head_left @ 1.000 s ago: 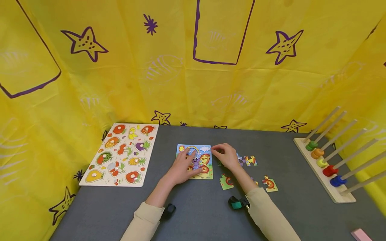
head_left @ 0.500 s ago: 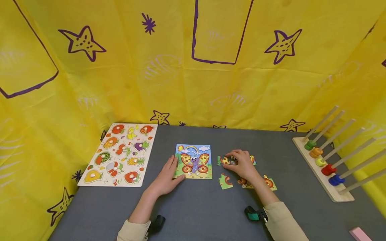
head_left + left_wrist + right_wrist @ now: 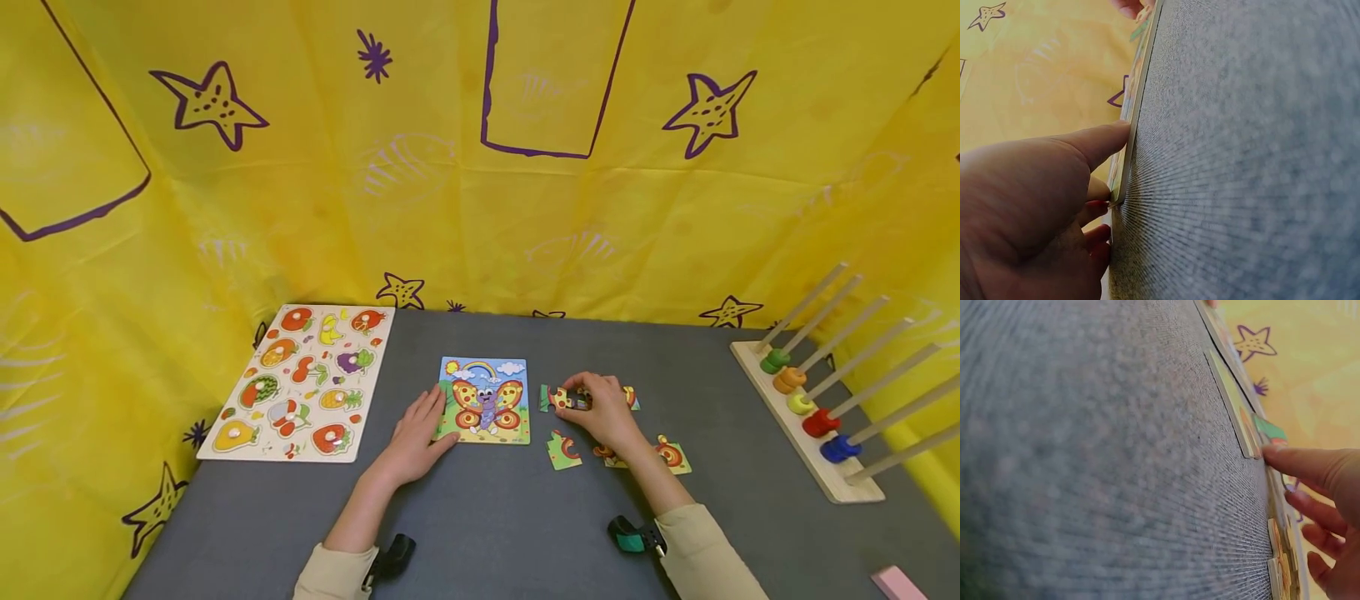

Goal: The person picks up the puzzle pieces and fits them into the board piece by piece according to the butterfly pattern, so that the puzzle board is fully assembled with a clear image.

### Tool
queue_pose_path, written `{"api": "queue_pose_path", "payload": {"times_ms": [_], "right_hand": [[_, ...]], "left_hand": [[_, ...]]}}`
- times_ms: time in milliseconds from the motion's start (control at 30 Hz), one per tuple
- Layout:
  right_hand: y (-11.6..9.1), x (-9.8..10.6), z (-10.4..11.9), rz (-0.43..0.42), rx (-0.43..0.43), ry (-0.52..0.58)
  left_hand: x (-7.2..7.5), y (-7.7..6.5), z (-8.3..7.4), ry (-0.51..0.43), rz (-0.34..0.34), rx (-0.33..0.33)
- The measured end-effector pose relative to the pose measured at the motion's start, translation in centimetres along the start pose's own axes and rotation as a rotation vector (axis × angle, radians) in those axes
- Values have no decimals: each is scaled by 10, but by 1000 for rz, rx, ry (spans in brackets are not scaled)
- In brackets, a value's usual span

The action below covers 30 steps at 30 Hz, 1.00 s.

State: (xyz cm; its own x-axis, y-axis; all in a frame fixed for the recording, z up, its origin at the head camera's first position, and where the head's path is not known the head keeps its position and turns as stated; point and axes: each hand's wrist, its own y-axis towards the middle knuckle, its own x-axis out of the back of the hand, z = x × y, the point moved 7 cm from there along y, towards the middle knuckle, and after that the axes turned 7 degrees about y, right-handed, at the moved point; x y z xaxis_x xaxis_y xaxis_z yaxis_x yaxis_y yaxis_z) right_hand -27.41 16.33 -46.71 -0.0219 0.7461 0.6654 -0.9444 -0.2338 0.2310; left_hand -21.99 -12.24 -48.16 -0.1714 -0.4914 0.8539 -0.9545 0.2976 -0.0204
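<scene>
The butterfly picture puzzle (image 3: 487, 400) lies flat in the middle of the table, its picture whole. My left hand (image 3: 411, 437) rests against it, fingers along the left edge and thumb at the near edge; in the left wrist view the thumb meets the board's side (image 3: 1141, 81). To the right, my right hand (image 3: 606, 410) pinches a loose jigsaw piece (image 3: 552, 398) with green and a red-yellow wing, thumb on the near side and forefinger on the far side. That piece's green corner (image 3: 1270, 430) shows beyond my thumb in the right wrist view. My right hand partly covers neighbouring pieces.
More loose jigsaw pieces lie around my right hand, including a green one (image 3: 562, 451) and a red-ringed one (image 3: 673, 456). At left is a fruit peg board (image 3: 300, 387); at right, a wooden peg stand (image 3: 810, 425) with coloured rings. A pink block (image 3: 897, 583) sits near the front right.
My left hand has slid off the butterfly picture to its left edge. My right hand has left the board's upper right corner and moved right and down to the loose piece.
</scene>
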Motion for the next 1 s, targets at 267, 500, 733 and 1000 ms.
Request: {"api": "queue_pose_path", "payload": {"times_ms": [267,500,733,1000], "right_hand": [[1,0,3,-25,-18,144],[13,-23,21,55,-120,422],[26,-60,47,141,-136,373],[36,-94,67,188,-139,368]], "left_hand": [[1,1,0,13,-20,-16],[1,2,0,13,-31,-22],[1,2,1,4,-29,-17],[1,4,1,-1,-24,-8]]}}
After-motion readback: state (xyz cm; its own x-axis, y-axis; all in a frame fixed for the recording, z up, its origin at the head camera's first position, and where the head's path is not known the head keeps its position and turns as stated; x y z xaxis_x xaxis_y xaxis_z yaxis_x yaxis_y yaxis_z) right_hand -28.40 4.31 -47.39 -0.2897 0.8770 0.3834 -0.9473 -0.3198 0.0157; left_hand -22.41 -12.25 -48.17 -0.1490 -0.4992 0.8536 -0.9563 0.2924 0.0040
